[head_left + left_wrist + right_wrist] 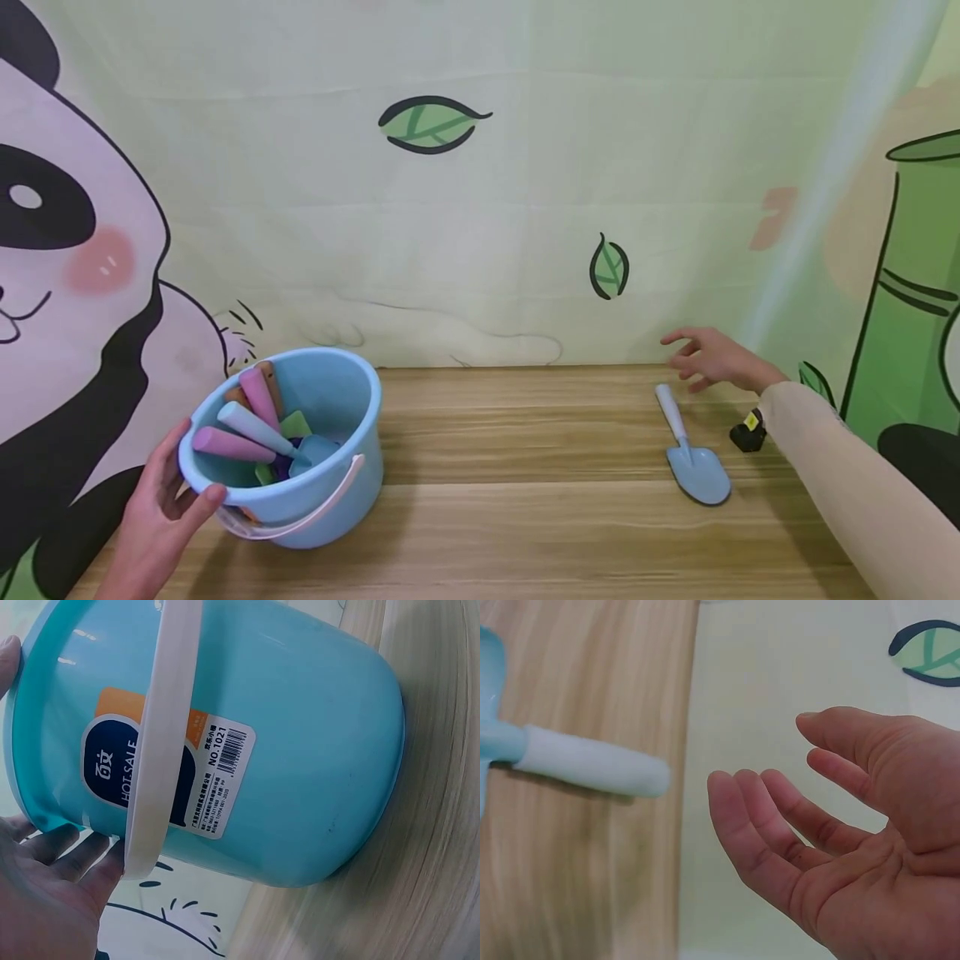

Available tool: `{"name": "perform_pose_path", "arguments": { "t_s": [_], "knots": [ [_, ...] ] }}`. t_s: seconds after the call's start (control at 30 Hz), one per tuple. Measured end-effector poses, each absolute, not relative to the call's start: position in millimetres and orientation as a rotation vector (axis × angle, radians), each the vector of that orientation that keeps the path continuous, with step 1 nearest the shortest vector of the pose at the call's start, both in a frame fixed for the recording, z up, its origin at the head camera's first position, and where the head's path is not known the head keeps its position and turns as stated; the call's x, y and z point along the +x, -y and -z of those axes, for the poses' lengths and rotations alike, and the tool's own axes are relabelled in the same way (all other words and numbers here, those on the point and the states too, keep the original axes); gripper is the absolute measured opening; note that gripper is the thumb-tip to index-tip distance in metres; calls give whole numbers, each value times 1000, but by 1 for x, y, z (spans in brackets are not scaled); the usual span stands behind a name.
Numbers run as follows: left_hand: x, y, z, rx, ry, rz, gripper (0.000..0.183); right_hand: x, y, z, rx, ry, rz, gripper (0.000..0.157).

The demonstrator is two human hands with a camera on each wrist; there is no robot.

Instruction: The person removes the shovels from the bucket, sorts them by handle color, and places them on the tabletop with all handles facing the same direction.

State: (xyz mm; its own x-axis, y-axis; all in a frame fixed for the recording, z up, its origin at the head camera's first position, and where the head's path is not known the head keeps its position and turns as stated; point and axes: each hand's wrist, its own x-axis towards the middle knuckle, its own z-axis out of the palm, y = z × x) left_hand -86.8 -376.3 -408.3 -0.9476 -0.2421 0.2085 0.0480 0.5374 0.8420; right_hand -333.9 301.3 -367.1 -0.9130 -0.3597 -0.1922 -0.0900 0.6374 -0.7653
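My left hand (pixel 161 508) holds the rim of a light blue bucket (pixel 356 492) at its left side. In the left wrist view the fingers lie under the rim, beside the white handle (pixel 161 742) and a printed label (pixel 221 780). Inside the bucket lean several tool handles, pink, brown and light blue, among them a blue shovel (pixel 258 429). My right hand (pixel 723 362) is in the air with loosely bent fingers, holding nothing. Just below it a blue hand trowel (pixel 699 475) lies on the table, its pale grip (pixel 592 761) pointing toward the wall.
The wood-grain table (pixel 525 517) ends at a pale cloth backdrop (pixel 525 192) printed with leaves, bamboo and a panda (pixel 82 208). Beside the right sleeve (pixel 847 475) is a small black object (pixel 748 432) with a yellow mark.
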Motion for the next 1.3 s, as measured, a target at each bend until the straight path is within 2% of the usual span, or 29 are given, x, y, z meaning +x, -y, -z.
{"name": "perform_pose_path", "arguments": {
  "t_s": [0.43,0.9,1.3],
  "knots": [
    [-91,377,410,114,2471,1383,86,-342,-271,312,-521,-2553,949,53],
    [-89,373,411,159,2462,1387,87,-347,-213,246,-695,-2549,731,57],
    [-94,367,409,151,2459,1400,87,-345,-163,216,-771,-2542,682,54]
  ]
}}
